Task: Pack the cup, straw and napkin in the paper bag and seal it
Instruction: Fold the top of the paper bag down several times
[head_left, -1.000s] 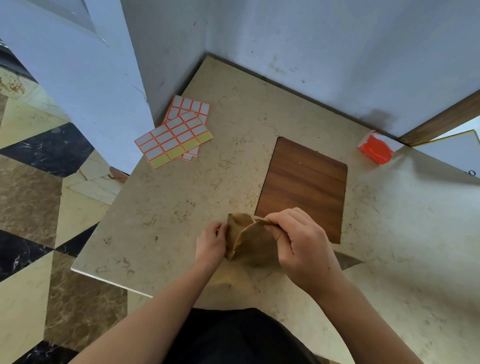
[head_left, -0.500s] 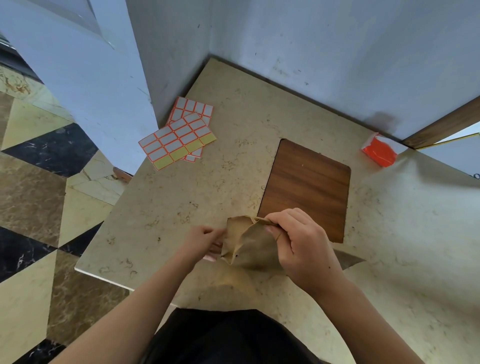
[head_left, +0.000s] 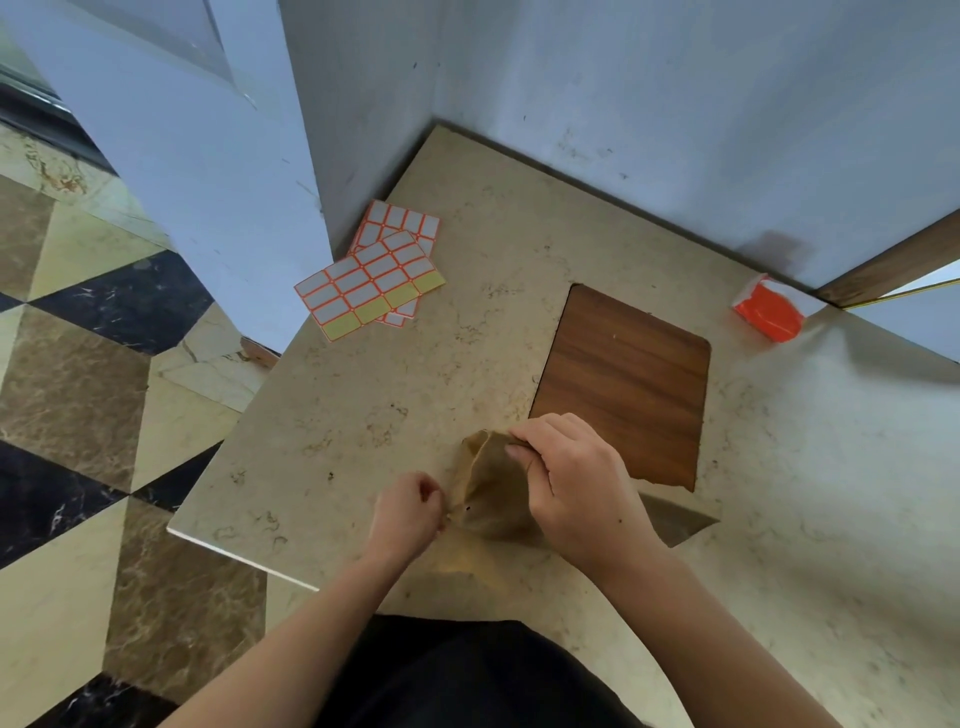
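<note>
- While the right hand (head_left: 576, 493) grips the bag (head_left: 491, 493) top, the left hand (head_left: 410, 512) pinches its near-left corner.
- Label sheets (head_left: 371, 278) lie far left on the table (head_left: 363, 415).

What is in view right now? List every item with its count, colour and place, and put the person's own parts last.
paper bag: one, brown, near edge of the table, top folded over, held by both hands
sticker sheets: two overlapping, white labels with orange borders, one row yellow, far left of the table by the wall corner
wooden panel: one, dark brown, set into the table top beyond the bag
small box: one, orange and white, far right against the wall
table: one, beige marble
floor: beige, brown and black tiles, on the left
Cup, straw, napkin: none visible
left hand: grip pinching the bag's left edge
right hand: grip closed on the bag's folded top
</note>
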